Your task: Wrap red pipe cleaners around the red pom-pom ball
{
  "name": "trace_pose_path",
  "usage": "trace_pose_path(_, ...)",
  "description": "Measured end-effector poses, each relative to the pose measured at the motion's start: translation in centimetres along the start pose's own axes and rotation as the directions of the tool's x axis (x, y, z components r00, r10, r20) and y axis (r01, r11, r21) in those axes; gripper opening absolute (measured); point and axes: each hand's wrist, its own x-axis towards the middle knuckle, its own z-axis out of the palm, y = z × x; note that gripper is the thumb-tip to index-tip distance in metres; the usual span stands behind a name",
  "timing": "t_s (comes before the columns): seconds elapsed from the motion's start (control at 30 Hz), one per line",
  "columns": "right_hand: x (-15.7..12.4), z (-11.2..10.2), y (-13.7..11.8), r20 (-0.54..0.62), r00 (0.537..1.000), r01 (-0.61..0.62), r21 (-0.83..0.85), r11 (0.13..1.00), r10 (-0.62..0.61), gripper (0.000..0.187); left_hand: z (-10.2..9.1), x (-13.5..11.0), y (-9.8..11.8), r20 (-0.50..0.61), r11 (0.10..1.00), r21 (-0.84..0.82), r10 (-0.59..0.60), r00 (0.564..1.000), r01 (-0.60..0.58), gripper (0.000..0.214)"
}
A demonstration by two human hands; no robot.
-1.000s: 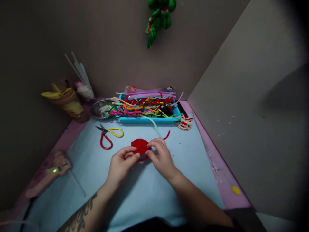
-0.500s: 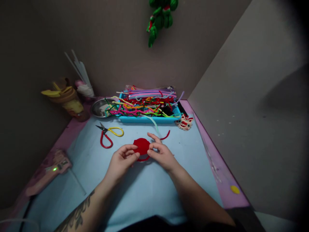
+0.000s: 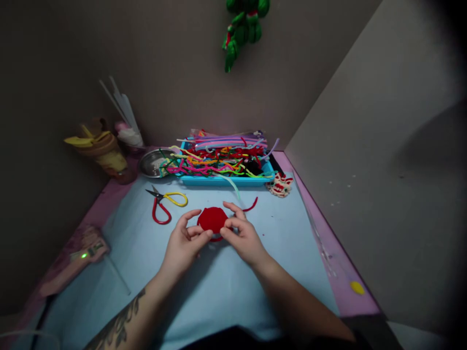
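Observation:
Between my hands is a round, flat red fuzzy disc (image 3: pixel 213 219), with a strand of red pipe cleaner curving along its lower edge. My left hand (image 3: pixel 187 239) grips the disc's lower left edge with the thumb, its index finger raised off the rim. On the other side my right hand (image 3: pixel 242 236) pinches the right edge between thumb and fingers, one finger stretched out above. A loose red pipe cleaner end (image 3: pixel 251 204) sticks out beyond my right fingers; whether it joins the disc is hidden.
Scissors (image 3: pixel 160 203) lie open to the left. Behind stands a blue tray (image 3: pixel 226 181) heaped with colourful pipe cleaners, beside a metal bowl (image 3: pixel 149 165) and a small lion-face figure (image 3: pixel 280 185). A pink glue gun (image 3: pixel 78 265) with a green light rests at left.
My left index finger has lifted away from the disc's edge, and more of the disc's face shows. My right hand keeps its pinch, shifted slightly left at the thumb.

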Motion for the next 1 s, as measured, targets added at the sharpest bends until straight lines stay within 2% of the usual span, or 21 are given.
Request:
trace_pose_path(0.17, 0.11, -0.29, 0.09, -0.036, 0.996, 0.083, -0.106, 0.991, -0.087, 0.013, -0.55, 0.37, -0.46, 0.04, 1.0, -0.002, -0.004, 0.999, 0.004, 0.069)
trace_pose_path(0.37, 0.44, -1.0, 0.44, -0.006, 0.988, 0.151, -0.173, 0.973, -0.154, 0.01, -0.68, 0.52, -0.56, 0.027, 0.993, -0.116, 0.037, 0.999, -0.034, 0.06)
trace_pose_path(0.6, 0.08, -0.49, 0.33, -0.004, 0.982, 0.187, -0.177, 0.966, -0.191, 0.003, -0.52, 0.45, -0.8, -0.034, 0.992, -0.12, 0.035, 0.999, -0.039, 0.045)
trace_pose_path(0.77, 0.26, -0.46, 0.18, -0.04, 0.993, 0.11, -0.089, 0.99, -0.114, 0.002, -0.67, 0.41, -0.86, 0.008, 0.994, -0.104, 0.043, 0.999, -0.042, 0.041)
trace_pose_path(1.0, 0.27, -0.22, 0.26, 0.012, 0.998, -0.059, 0.136, 0.989, 0.058, 0.013, -0.89, 0.28, -0.75, 0.074, 0.997, -0.04, 0.062, 0.995, -0.059, 0.039)
